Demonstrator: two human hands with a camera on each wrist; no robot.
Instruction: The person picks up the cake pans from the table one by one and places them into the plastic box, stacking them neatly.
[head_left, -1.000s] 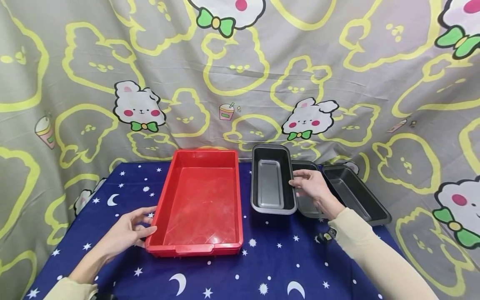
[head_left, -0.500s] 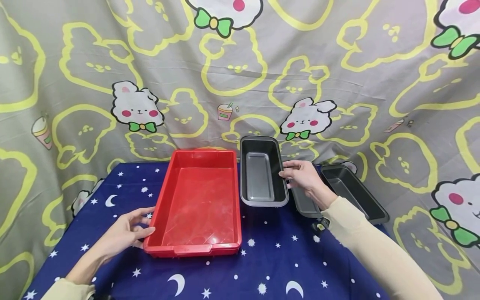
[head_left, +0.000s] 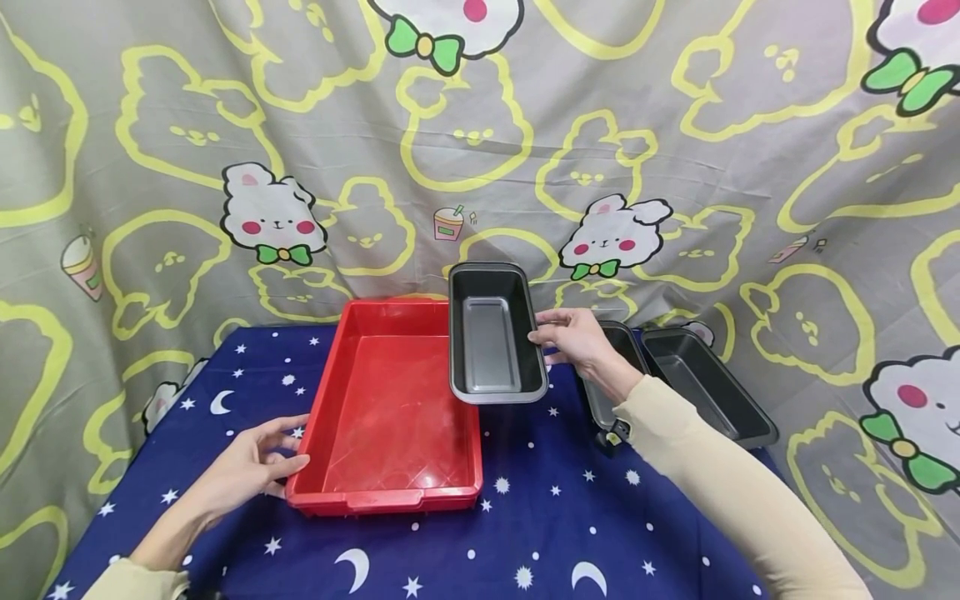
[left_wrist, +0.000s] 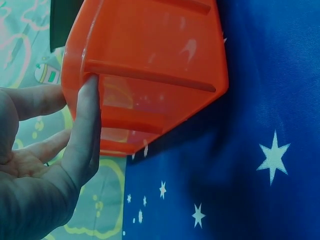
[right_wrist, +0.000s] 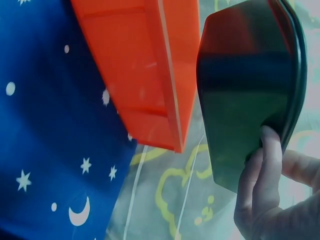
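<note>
A dark grey loaf pan (head_left: 491, 342) is held up in the air, its left part overlapping the red tray's right wall in the head view. My right hand (head_left: 581, 342) pinches its right rim, thumb at the inner edge and fingers beneath. In the right wrist view those fingers press the outside of the loaf pan (right_wrist: 245, 95) just under the lip. The shallow red plastic tray (head_left: 397, 417) lies on the table with nothing inside. At its left wall my left hand (head_left: 251, 462) grips the rim near the front corner; the left wrist view shows fingers against the tray's outer side (left_wrist: 150, 50).
Two more dark loaf pans stand at the right: one (head_left: 600, 400) partly behind my right forearm, another (head_left: 705, 383) angled beside it. The table has a navy cloth (head_left: 450, 567) with stars and moons. A patterned curtain (head_left: 360, 125) hangs close behind the table.
My right hand has carried the loaf pan left and upward, from beside the other pans to the red tray's right wall. My left hand and the tray have stayed put.
</note>
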